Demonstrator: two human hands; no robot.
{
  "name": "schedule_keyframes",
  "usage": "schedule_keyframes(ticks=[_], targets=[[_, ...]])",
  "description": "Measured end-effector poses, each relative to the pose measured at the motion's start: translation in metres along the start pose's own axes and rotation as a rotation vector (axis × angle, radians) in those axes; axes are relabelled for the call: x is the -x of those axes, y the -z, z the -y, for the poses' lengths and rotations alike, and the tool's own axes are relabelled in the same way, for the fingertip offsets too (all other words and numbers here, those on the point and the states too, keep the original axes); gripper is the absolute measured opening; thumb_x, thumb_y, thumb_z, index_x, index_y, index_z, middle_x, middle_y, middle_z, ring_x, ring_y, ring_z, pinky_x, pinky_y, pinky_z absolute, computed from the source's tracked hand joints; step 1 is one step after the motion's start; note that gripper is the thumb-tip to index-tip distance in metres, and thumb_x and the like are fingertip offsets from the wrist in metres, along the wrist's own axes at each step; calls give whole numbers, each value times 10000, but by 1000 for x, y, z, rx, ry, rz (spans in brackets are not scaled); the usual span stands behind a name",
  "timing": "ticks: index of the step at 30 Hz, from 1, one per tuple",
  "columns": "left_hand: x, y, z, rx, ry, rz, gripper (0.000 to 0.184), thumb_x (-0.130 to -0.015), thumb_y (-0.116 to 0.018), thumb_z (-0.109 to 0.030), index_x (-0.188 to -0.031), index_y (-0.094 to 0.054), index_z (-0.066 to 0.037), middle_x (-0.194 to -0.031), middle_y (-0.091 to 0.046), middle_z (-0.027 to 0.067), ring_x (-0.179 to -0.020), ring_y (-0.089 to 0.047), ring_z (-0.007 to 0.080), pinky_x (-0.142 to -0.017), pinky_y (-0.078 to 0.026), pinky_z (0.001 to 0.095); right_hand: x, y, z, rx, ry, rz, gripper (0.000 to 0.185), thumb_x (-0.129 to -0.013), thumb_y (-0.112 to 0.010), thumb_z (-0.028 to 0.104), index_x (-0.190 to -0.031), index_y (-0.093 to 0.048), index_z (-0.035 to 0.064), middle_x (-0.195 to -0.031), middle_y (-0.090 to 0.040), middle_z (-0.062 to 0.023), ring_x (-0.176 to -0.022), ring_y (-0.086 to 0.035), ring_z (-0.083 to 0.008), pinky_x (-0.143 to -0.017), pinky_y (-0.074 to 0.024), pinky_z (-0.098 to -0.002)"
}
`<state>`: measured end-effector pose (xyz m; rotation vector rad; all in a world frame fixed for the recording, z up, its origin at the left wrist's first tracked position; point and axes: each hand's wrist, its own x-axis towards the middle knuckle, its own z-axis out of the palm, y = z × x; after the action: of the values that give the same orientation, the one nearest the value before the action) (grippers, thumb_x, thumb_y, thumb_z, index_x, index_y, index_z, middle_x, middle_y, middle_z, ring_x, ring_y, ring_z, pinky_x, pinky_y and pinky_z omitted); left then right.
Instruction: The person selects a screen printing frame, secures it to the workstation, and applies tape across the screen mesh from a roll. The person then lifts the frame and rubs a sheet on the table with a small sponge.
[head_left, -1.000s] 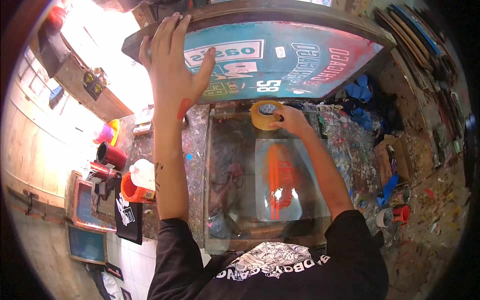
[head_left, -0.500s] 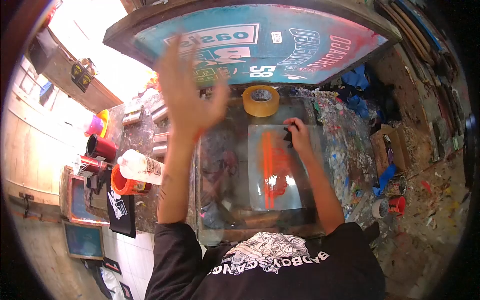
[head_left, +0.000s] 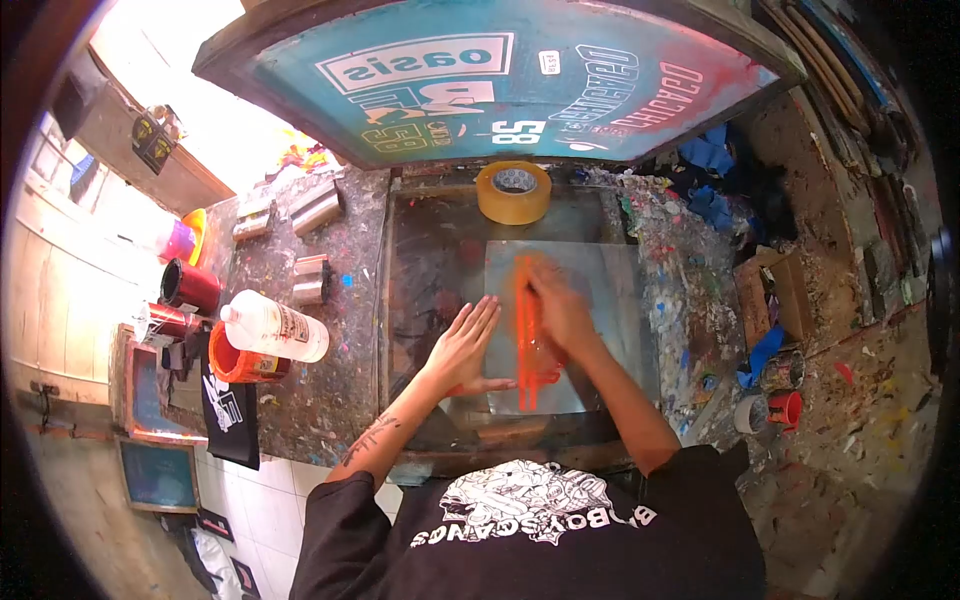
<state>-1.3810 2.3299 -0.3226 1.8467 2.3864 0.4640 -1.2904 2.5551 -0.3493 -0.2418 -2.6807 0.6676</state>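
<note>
A clear sheet [head_left: 610, 275] with orange-red ink stripes [head_left: 527, 350] lies on the dark glass-like surface [head_left: 420, 280]. My left hand [head_left: 465, 350] rests flat at the sheet's left edge, fingers spread, holding nothing. My right hand [head_left: 560, 310], smeared by motion, bends down onto the upper part of the orange area. Half a second ago a small black cloth showed in its fingers; now the hand hides it. A roll of clear yellowish tape [head_left: 513, 192] lies just beyond the sheet.
A framed printing screen [head_left: 450, 95] with reversed lettering stands tilted at the back. On the left are a white bottle [head_left: 275, 327], an orange ink tub [head_left: 235, 362] and metal blocks [head_left: 312, 278]. A cardboard box [head_left: 788, 295] and a red cup [head_left: 784, 408] sit on the right.
My left hand has come down from in front of the screen onto the sheet's left edge. My right hand has moved left and down from the sheet's upper right onto the orange ink.
</note>
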Motion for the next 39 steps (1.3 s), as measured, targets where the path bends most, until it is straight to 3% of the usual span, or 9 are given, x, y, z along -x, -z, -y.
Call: schedule_keyframes(ticks=[5,9,14,17,20,25,28,34,39], targets=[[2,-1,3,-5,31,-37,1255,-707,-551,-821,-1451,-239,140,-1552,-225,267,-1479,-161,339,-1212,-138,437,12,5,16,74,269,165,454,-832,-533,63,-1282,-588,47,-1340,-572,-155,-1291,-504,-291,-1059,-410,-412],[4,-2,-1,25,45,-12,1269,-695,-583,-813,-1449,-230,145,-1558,-197,278,-1479,-136,370,-1210,-126,456,-52,2,10,-85,44,10,385,-842,-548,74,-1217,-636,66,-1327,-591,-121,-1278,-525,-249,-1063,-399,-406],[2,-4,4,21,31,-24,1289,-683,-584,-823,-1453,-216,143,-1558,-192,279,-1479,-139,369,-1210,-125,457,-5,-20,10,-65,408,120,290,-873,-485,95,-1107,-652,56,-1255,-616,-137,-1179,-577,-297,-981,-455,-412],[2,8,2,5,28,27,1325,-658,-591,-840,-1460,-200,139,-1559,-191,276,-1479,-133,369,-1213,-123,444,-49,0,5,-108,79,22,291,-816,-561,52,-1089,-663,50,-1126,-670,-118,-1045,-624,-321,-926,-486,-435],[3,10,6,10,16,74,1398,-594,-607,-871,-1468,-183,133,-1567,-169,272,-1483,-114,364,-1217,-111,436,-45,17,31,106,215,27,282,-827,-562,63,-1091,-658,33,-1142,-665,-143,-1069,-629,-333,-949,-482,-420],[2,12,13,-4,-15,68,1426,-550,-612,-885,-1471,-199,122,-1570,-170,263,-1488,-104,345,-1218,-112,423,72,9,40,-221,432,162,303,-848,-534,87,-1118,-667,60,-1162,-663,-155,-1104,-620,-320,-972,-470,-411],[1,15,10,4,-31,88,1443,-537,-630,-880,-1473,-184,123,-1571,-161,265,-1487,-105,353,-1216,-119,433,18,21,17,-165,108,87,349,-814,-581,61,-1151,-671,69,-1189,-658,-150,-1140,-616,-285,-982,-470,-413],[4,15,13,1,-41,111,1454,-526,-671,-856,-1478,-164,118,-1574,-148,267,-1486,-99,360,-1212,-130,447,104,19,67,-151,441,228,379,-827,-563,51,-1195,-652,58,-1235,-631,-153,-1209,-574,-290,-1002,-470,-411],[4,17,13,20,-50,106,1468,-508,-687,-852,-1480,-162,115,-1576,-140,264,-1486,-97,363,-1212,-126,454,101,21,73,-217,162,171,380,-810,-586,1,-1185,-646,27,-1257,-626,-147,-1233,-561,-286,-1028,-456,-414]])
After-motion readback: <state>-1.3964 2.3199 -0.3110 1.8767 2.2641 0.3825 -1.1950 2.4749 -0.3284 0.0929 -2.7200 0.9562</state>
